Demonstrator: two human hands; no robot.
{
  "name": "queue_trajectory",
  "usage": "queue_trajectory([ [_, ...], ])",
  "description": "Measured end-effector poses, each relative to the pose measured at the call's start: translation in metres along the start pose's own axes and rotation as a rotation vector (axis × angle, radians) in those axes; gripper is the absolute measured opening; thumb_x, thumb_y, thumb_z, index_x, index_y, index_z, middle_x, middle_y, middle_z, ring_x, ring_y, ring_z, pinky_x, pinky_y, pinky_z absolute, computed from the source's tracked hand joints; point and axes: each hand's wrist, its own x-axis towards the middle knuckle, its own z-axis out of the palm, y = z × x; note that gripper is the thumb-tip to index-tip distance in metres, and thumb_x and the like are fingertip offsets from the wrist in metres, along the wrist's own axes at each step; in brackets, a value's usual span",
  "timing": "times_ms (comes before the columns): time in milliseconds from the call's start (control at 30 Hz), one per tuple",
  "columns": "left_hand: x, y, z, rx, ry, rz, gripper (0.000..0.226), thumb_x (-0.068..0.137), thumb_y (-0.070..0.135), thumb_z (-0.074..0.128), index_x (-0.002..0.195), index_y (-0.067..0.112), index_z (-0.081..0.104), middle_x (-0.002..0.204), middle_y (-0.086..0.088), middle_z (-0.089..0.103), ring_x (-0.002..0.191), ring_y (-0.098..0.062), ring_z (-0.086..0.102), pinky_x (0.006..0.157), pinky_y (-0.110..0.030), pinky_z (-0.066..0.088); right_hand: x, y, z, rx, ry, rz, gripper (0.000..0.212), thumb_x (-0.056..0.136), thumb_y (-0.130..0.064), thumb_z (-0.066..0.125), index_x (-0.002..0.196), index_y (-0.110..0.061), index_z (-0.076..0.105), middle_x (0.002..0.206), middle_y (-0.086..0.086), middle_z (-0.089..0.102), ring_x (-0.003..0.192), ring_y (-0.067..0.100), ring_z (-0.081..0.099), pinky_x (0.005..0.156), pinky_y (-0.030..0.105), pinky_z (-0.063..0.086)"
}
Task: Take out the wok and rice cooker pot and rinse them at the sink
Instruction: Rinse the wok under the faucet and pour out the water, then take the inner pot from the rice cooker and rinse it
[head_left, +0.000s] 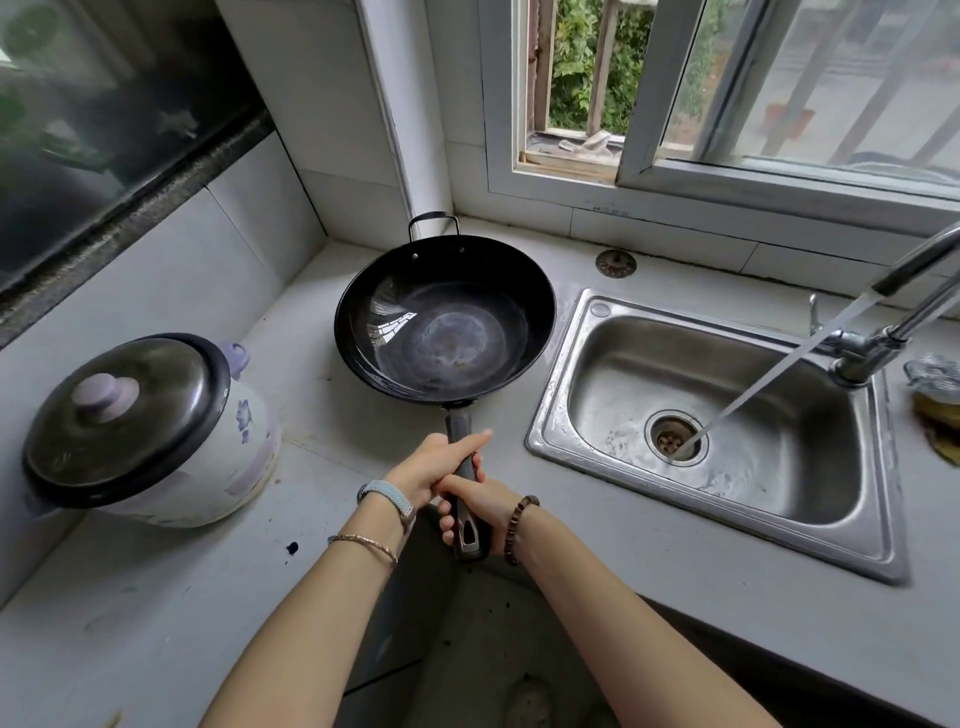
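Observation:
A black wok (447, 322) with a long dark handle and a small loop handle at its far side sits over the white counter, just left of the steel sink (717, 415). Both hands hold the long handle: my left hand (431, 462) grips it nearer the bowl, my right hand (475, 506) grips it nearer the end. The wok's inside looks bare and worn. A white rice cooker (156, 431) with purple flowers and a dark lid stands closed on the counter at the left. Its inner pot is hidden.
The faucet (883, 322) at the right pours a stream of water into the sink's drain (675, 439). A sink strainer plug (615, 262) lies behind the sink. A sponge and scrubber (935, 384) sit at the far right. Tiled walls and a window enclose the corner.

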Motion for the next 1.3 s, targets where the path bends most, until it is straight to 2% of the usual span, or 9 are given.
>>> queue_trajectory([
  [233,-0.006,-0.016,0.005,-0.071,0.094,-0.011,0.033,0.088,0.032,0.068,0.074,0.004,0.057,0.063,-0.008,0.058,0.051,-0.017,0.060,0.053,-0.026,0.053,0.004,0.016,-0.001,-0.033,0.064,-0.069,0.010,0.093,-0.009,0.053,0.101,-0.003,0.052,0.066,0.009,0.056,0.055,0.016,0.058,0.057,0.028,0.052],
  [433,-0.015,-0.019,0.012,-0.183,0.161,0.008,0.030,0.093,0.022,0.063,0.102,-0.006,0.060,0.080,-0.014,0.067,0.059,-0.019,0.066,0.049,-0.024,0.054,-0.004,0.016,-0.001,-0.091,0.128,-0.144,0.014,0.090,-0.006,0.058,0.104,-0.002,0.057,0.082,0.013,0.060,0.068,0.019,0.061,0.066,0.030,0.055],
  [500,-0.017,-0.024,0.009,-0.130,0.207,0.028,0.031,0.092,0.023,0.064,0.106,-0.004,0.061,0.083,-0.010,0.068,0.065,-0.018,0.067,0.054,-0.026,0.054,-0.009,0.018,-0.004,-0.112,0.172,-0.158,0.013,0.089,-0.010,0.061,0.099,-0.002,0.059,0.082,0.010,0.062,0.071,0.017,0.062,0.063,0.025,0.054],
  [567,-0.024,-0.029,0.003,-0.058,0.310,0.087,0.028,0.089,0.024,0.067,0.110,0.006,0.059,0.094,-0.006,0.067,0.081,-0.017,0.066,0.062,-0.025,0.053,-0.012,0.020,-0.011,-0.282,0.282,-0.211,0.031,0.086,-0.025,0.068,0.108,-0.005,0.058,0.091,0.005,0.062,0.081,0.015,0.062,0.070,0.025,0.055],
  [700,-0.061,-0.034,-0.014,-0.023,0.466,0.299,0.028,0.091,0.021,0.063,0.117,0.019,0.056,0.113,0.002,0.062,0.103,-0.012,0.060,0.082,-0.023,0.051,-0.031,0.014,-0.019,-0.549,0.418,-0.490,0.052,0.085,-0.034,0.068,0.129,-0.017,0.048,0.121,0.003,0.056,0.104,0.015,0.056,0.085,0.027,0.050],
  [800,-0.102,-0.031,-0.028,0.042,0.611,0.503,0.026,0.092,0.019,0.061,0.118,0.022,0.058,0.113,0.008,0.061,0.104,-0.006,0.058,0.081,-0.015,0.043,-0.054,0.003,-0.014,-0.654,0.404,-0.789,0.046,0.088,-0.031,0.066,0.129,-0.021,0.048,0.125,-0.003,0.055,0.112,0.012,0.054,0.095,0.029,0.047],
  [933,-0.150,-0.035,-0.044,0.174,0.799,0.679,0.025,0.093,0.017,0.059,0.116,0.024,0.061,0.117,0.005,0.060,0.107,-0.010,0.055,0.092,-0.024,0.043,-0.078,-0.010,0.001,-0.807,0.336,-1.061,0.042,0.089,-0.028,0.064,0.129,-0.025,0.049,0.126,-0.009,0.055,0.112,0.007,0.054,0.095,0.016,0.042],
  [1033,-0.182,-0.044,-0.055,0.264,0.920,0.756,0.025,0.092,0.016,0.059,0.117,0.022,0.062,0.116,0.003,0.058,0.106,-0.013,0.055,0.094,-0.030,0.045,-0.091,-0.016,0.015,-0.886,0.307,-1.186,0.043,0.089,-0.028,0.064,0.130,-0.025,0.050,0.127,-0.011,0.054,0.111,0.002,0.052,0.091,0.004,0.037],
  [1300,-0.233,-0.062,-0.094,0.324,1.174,0.783,0.025,0.090,0.011,0.062,0.114,0.015,0.065,0.113,0.005,0.056,0.104,-0.015,0.056,0.088,-0.023,0.042,-0.099,-0.024,0.066,-1.007,0.244,-1.296,0.040,0.090,-0.026,0.064,0.128,-0.016,0.055,0.123,-0.005,0.057,0.114,0.008,0.052,0.097,0.020,0.040],
])
